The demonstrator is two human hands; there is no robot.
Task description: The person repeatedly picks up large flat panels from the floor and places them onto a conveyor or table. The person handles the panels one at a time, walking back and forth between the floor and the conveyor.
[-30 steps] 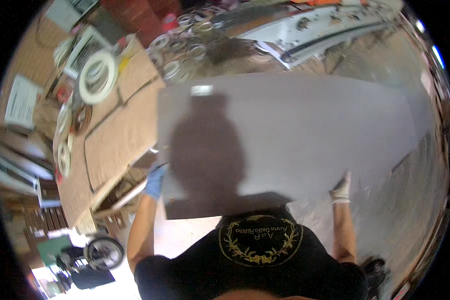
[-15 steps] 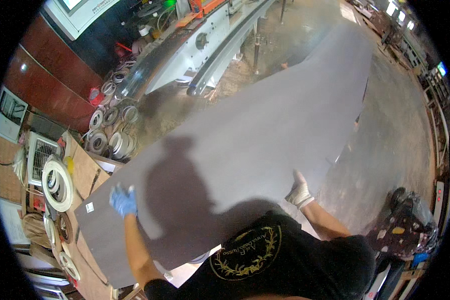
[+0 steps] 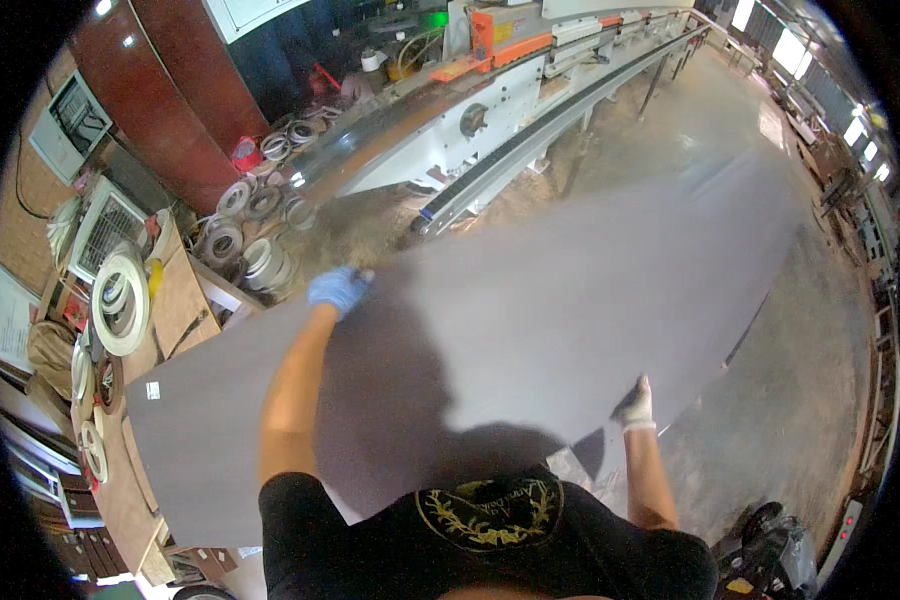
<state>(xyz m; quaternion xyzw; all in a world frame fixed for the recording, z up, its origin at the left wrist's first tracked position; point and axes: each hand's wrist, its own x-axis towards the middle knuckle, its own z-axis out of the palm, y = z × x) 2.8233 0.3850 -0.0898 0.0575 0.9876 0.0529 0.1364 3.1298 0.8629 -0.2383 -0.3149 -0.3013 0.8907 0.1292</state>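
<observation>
Dusty concrete floor (image 3: 770, 400), long white machine (image 3: 490, 130), bright windows (image 3: 785, 45).

The panel (image 3: 530, 310) lies across before the person; tape rolls (image 3: 255, 235) left; machine (image 3: 500, 110) behind it.

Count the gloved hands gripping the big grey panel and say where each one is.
2. The left hand, in a blue glove, holds the grey panel at its far long edge. The right hand, in a white glove, grips the near edge. None seems hidden.
</observation>
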